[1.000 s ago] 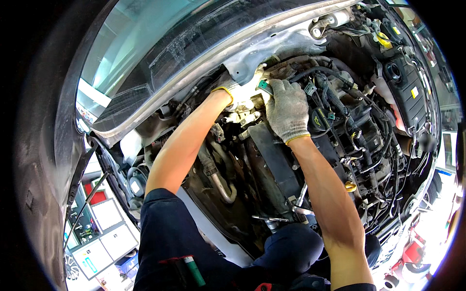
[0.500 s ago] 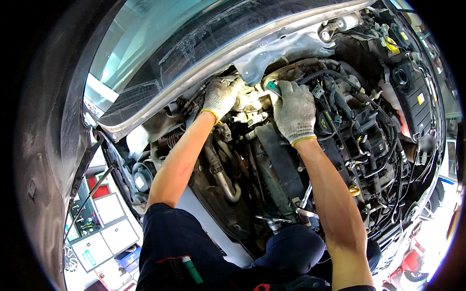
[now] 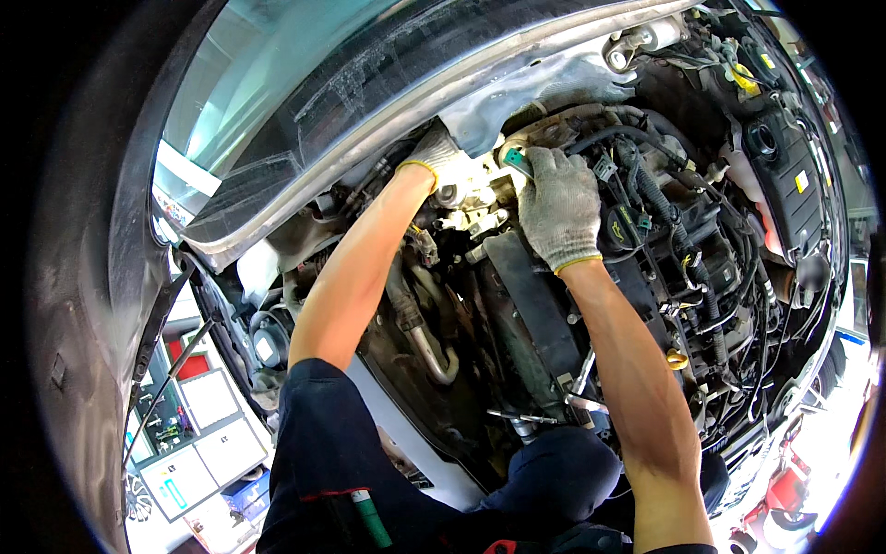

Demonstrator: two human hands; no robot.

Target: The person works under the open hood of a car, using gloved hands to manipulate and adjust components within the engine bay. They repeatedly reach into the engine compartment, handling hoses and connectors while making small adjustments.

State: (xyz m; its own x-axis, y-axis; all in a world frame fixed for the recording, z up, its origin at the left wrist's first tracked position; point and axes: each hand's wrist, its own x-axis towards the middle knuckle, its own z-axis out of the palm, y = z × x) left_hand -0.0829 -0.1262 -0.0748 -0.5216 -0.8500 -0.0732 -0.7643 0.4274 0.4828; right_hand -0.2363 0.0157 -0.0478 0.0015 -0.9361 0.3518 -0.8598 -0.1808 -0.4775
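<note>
My right hand, in a grey knit glove with a yellow cuff, is closed round a small green-and-black work light at the back of the engine. Strong light falls on the pale metal parts just left of it. My left hand, gloved alike, reaches in under the torn grey heat shield below the windscreen. Its fingers are hidden there, so what they touch does not show. Beneath both forearms lies the open engine bay, with a black oil filler cap close to my right wrist.
A ratchet-like tool and a metal bar rest at the engine's front edge. A curved metal pipe runs below my left forearm. Hoses and cables crowd the right side. The raised bonnet borders the left.
My left hand has moved right and farther in under the heat shield, so its fingers have gone out of sight. My right hand stays almost where it was with the light.
</note>
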